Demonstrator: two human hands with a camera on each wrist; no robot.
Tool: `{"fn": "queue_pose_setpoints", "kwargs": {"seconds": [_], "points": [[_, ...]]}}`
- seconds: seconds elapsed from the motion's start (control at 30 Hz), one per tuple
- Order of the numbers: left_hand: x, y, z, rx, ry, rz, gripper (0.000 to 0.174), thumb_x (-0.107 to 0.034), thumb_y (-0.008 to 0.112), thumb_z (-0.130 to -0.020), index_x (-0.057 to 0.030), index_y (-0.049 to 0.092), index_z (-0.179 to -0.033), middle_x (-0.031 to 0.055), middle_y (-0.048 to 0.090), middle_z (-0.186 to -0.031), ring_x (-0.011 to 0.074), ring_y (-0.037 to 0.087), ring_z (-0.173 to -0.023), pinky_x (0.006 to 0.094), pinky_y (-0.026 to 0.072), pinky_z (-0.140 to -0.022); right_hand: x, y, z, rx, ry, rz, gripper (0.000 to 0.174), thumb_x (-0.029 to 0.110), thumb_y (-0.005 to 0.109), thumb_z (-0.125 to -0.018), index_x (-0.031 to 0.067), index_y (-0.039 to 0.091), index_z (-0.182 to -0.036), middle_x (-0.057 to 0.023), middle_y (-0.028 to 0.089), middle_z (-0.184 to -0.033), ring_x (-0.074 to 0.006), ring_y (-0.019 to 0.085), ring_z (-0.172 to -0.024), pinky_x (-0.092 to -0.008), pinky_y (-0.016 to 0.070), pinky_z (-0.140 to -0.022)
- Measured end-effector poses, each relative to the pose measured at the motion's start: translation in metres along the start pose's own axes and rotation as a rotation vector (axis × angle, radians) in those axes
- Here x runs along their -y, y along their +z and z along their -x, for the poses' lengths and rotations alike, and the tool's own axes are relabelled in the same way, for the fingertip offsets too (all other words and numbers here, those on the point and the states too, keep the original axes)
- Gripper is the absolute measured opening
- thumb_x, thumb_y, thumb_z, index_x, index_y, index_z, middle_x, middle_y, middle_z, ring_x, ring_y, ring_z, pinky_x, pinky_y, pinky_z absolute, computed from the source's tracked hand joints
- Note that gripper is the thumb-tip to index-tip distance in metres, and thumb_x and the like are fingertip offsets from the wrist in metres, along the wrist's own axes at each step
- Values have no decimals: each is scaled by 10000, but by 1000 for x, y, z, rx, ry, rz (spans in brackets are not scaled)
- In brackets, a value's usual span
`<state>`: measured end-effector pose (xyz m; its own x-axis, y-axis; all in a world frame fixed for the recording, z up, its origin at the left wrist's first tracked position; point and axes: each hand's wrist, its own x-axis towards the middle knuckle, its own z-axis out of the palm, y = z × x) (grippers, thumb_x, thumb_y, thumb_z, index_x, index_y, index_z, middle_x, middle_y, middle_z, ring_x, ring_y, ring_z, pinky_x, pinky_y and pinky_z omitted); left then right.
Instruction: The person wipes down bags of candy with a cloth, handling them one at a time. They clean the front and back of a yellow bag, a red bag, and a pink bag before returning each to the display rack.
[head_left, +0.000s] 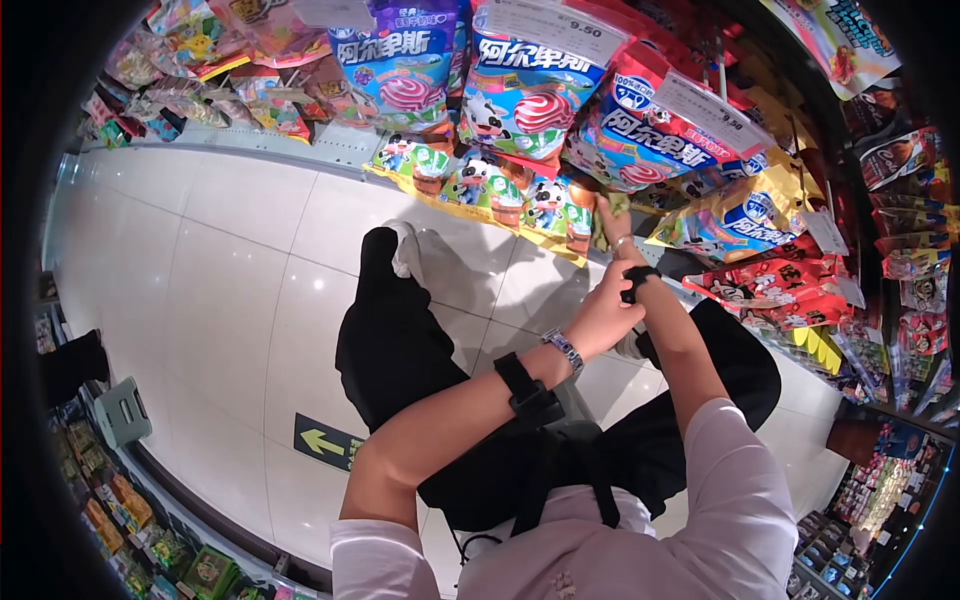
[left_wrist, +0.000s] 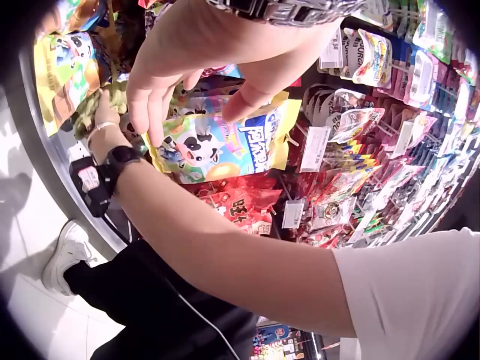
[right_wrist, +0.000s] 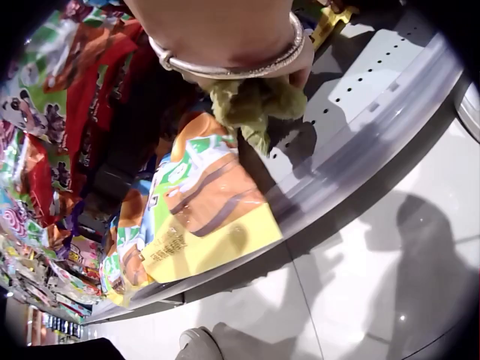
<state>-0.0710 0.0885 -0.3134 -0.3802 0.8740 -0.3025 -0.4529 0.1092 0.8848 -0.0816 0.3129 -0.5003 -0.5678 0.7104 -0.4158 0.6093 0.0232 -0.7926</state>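
Observation:
My right hand (head_left: 614, 226) grips a crumpled green cloth (right_wrist: 253, 111) at the lower shelf; bracelet and wrist cover part of the grip in the right wrist view. Right beside the cloth lies a yellow-edged snack bag (right_wrist: 217, 195) with a cow picture, its corner over the shelf edge. My left hand (left_wrist: 199, 60) holds nothing, its fingers loosely bent. In the head view it overlaps the right forearm near the black wrist strap (head_left: 637, 284); whether they touch I cannot tell from there. Behind its fingers in the left wrist view is another yellow-edged candy bag (left_wrist: 217, 146).
Large hanging candy bags (head_left: 530, 100) crowd the rack above the hands. Red bags (head_left: 775, 290) lie to the right. A perforated metal shelf (right_wrist: 360, 97) with a raised edge runs beside the cloth. Tiled floor (head_left: 220, 250) lies left, with a green arrow sign (head_left: 325, 441).

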Motion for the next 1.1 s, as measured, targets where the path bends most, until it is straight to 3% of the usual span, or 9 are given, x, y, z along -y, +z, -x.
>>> {"fn": "queue_pose_setpoints", "kwargs": {"seconds": [0.03,0.27,0.6,0.67,0.7,0.8,0.87,1.1], "points": [[-2,-1,1,4,-33,10,585,-64,553,-774,-71,263,-1282,190,439,-1191,194,528,-939,287,444,-774,5,-3,18,-207,-116,77,519,355,561,-813,2,462,-1181,-114,539,-1126,-180,547,-932,-309,406,-817],[7,-4,3,40,-55,4,589,-73,557,-783,-71,249,-1285,202,424,-1181,200,493,-1002,295,423,-827,-6,-29,47,-225,-18,-125,478,320,560,-811,8,472,-1163,-111,546,-1104,-187,553,-923,-313,419,-803],[20,-5,-12,23,-134,-117,599,-66,551,-778,-53,230,-1284,196,450,-1138,178,482,-1006,301,421,-826,-25,-65,14,-183,96,-419,412,262,560,-809,19,488,-1134,-106,559,-1067,-200,562,-909,-319,440,-781],[29,-6,-17,-29,-95,-127,642,-138,561,-741,-50,222,-1279,213,493,-1084,209,568,-845,312,458,-719,-30,-66,10,-176,126,-488,399,251,560,-809,21,491,-1128,-105,561,-1060,-203,564,-906,-321,445,-776],[31,-7,-18,-32,-97,-133,642,-138,561,-741,-50,222,-1279,213,493,-1084,209,568,-845,312,458,-719,-31,-66,7,-173,140,-525,393,245,560,-808,22,492,-1125,-105,562,-1056,-204,565,-905,-321,447,-774],[32,-12,-19,-41,-89,-192,639,-139,561,-742,-53,225,-1278,198,487,-1089,205,559,-868,311,456,-732,-38,-62,5,-172,187,-642,374,227,560,-808,25,497,-1116,-104,566,-1045,-208,568,-900,-323,453,-767],[27,-13,-18,-19,-86,-188,602,-62,540,-778,-68,220,-1288,168,456,-1139,158,491,-982,286,432,-798,-45,-60,7,-173,223,-715,361,216,560,-807,27,500,-1110,-103,569,-1038,-211,570,-898,-325,458,-763],[17,-13,-17,3,-182,-124,588,-59,540,-782,-83,230,-1281,148,463,-1119,148,500,-973,284,437,-793,-55,-59,4,-170,302,-952,320,175,560,-806,35,512,-1089,-100,577,-1012,-220,577,-888,-329,473,-747]]}}
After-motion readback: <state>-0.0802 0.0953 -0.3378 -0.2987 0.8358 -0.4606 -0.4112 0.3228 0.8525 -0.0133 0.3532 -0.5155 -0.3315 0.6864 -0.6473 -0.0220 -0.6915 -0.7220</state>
